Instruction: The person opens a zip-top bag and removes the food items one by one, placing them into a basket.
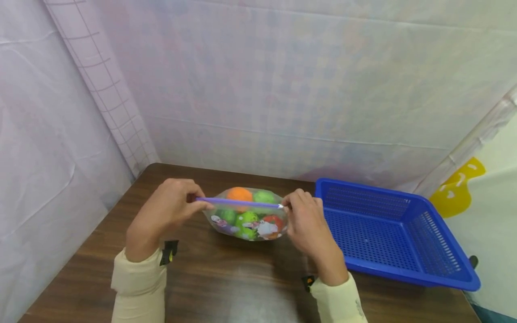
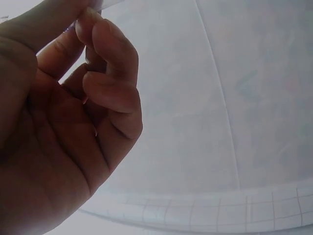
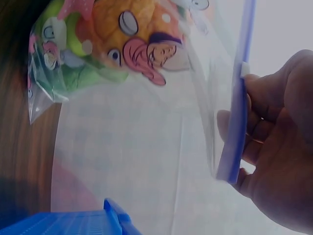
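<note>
A clear zip bag (image 1: 230, 228) printed with cartoon figures sits on the table, with an orange round item (image 1: 240, 194), several green ones (image 1: 246, 220) and a red one (image 1: 274, 222) inside. Along its top runs a purple zip strip (image 1: 242, 203) with a small white slider (image 3: 245, 70). My left hand (image 1: 171, 206) pinches the strip's left end between thumb and fingers; in the left wrist view that hand (image 2: 78, 103) has its fingers curled. At the right end, my right hand (image 1: 304, 220) pinches the strip by the slider, thumb against it in the right wrist view.
A blue perforated plastic basket (image 1: 371, 233) stands on the table to the right of the bag. The brown wooden table (image 1: 202, 287) meets white patterned sheeting (image 1: 262, 89) at the back and left. A yellow cut-out shape (image 1: 452, 197) hangs beyond the basket.
</note>
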Demonstrator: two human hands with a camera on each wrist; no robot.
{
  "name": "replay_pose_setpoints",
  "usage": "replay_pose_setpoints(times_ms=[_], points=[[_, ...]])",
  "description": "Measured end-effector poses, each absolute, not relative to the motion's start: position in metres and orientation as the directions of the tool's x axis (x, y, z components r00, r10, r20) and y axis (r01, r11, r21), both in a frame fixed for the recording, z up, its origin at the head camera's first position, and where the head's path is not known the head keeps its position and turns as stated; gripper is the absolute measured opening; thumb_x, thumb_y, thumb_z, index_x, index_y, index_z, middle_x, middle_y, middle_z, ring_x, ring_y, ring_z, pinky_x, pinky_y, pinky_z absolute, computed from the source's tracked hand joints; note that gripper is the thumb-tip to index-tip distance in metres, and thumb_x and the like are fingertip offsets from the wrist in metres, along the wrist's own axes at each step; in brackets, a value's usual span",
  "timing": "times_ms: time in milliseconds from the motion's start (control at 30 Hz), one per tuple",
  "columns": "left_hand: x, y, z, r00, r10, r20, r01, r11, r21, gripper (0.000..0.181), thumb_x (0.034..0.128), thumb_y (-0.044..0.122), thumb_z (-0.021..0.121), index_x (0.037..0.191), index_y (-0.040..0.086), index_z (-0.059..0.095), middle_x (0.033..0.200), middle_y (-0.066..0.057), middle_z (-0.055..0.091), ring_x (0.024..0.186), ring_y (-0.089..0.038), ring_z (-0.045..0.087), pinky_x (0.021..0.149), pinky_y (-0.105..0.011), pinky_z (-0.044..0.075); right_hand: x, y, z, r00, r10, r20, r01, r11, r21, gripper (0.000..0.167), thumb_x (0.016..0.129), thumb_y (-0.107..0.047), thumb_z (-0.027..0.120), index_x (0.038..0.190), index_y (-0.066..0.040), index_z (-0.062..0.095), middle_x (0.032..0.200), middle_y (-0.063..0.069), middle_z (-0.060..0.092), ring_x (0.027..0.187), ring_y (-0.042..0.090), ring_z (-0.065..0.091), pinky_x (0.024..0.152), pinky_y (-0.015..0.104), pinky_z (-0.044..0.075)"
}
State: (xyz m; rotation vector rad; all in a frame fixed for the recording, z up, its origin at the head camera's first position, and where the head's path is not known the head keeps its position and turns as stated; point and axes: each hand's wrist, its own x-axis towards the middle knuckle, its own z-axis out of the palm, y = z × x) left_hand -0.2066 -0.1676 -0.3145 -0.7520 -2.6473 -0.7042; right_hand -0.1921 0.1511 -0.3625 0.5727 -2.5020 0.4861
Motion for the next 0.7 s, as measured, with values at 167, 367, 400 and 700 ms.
replay_pose_setpoints(times_ms=[167, 367, 400, 700], points=[[-0.206, -0.172, -0.315, -0.824, 0.394, 0.407, 0.544, 0.753, 0.371, 0.017, 0.0810, 0.023, 0.084, 0.079, 0.009, 0.075, 0.068, 0.005, 0.060, 0.061, -0.009, 0.048, 0.055, -0.023, 0.041, -0.194, 0.156, -0.363, -0.770, -0.279, 0.574, -0.479, 0.847, -0.231, 0.010, 0.094, -0.003, 0.061, 0.099, -0.012, 0.062, 0.094, 0.002, 0.060, 0.087, 0.024, 0.054, 0.083, 0.045, 0.039], [-0.206, -0.176, -0.315, -0.829, 0.378, 0.411, 0.534, 0.754, 0.384, 0.017, 0.0809, 0.023, 0.085, 0.077, 0.010, 0.073, 0.068, 0.005, 0.060, 0.061, -0.010, 0.047, 0.055, -0.023, 0.041, -0.196, 0.164, -0.364, -0.774, -0.256, 0.579, -0.464, 0.851, -0.245, 0.010, 0.092, -0.003, 0.062, 0.098, -0.012, 0.062, 0.095, 0.003, 0.060, 0.089, 0.026, 0.055, 0.083, 0.045, 0.039], [-0.206, -0.176, -0.315, -0.832, 0.375, 0.409, 0.530, 0.755, 0.385, 0.017, 0.0809, 0.023, 0.085, 0.077, 0.011, 0.073, 0.068, 0.005, 0.059, 0.061, -0.010, 0.047, 0.055, -0.024, 0.041, -0.196, 0.165, -0.364, -0.775, -0.253, 0.579, -0.463, 0.852, -0.246, 0.010, 0.091, -0.003, 0.062, 0.097, -0.012, 0.061, 0.095, 0.003, 0.060, 0.090, 0.026, 0.055, 0.082, 0.046, 0.038], [-0.208, -0.179, -0.314, -0.842, 0.357, 0.404, 0.510, 0.772, 0.380, 0.017, 0.0809, 0.023, 0.084, 0.078, 0.010, 0.073, 0.068, 0.004, 0.060, 0.061, -0.010, 0.048, 0.054, -0.024, 0.041, -0.198, 0.182, -0.362, -0.824, -0.200, 0.530, -0.395, 0.874, -0.283, 0.007, 0.093, -0.005, 0.062, 0.097, -0.011, 0.062, 0.095, 0.004, 0.059, 0.088, 0.027, 0.054, 0.080, 0.045, 0.037]])
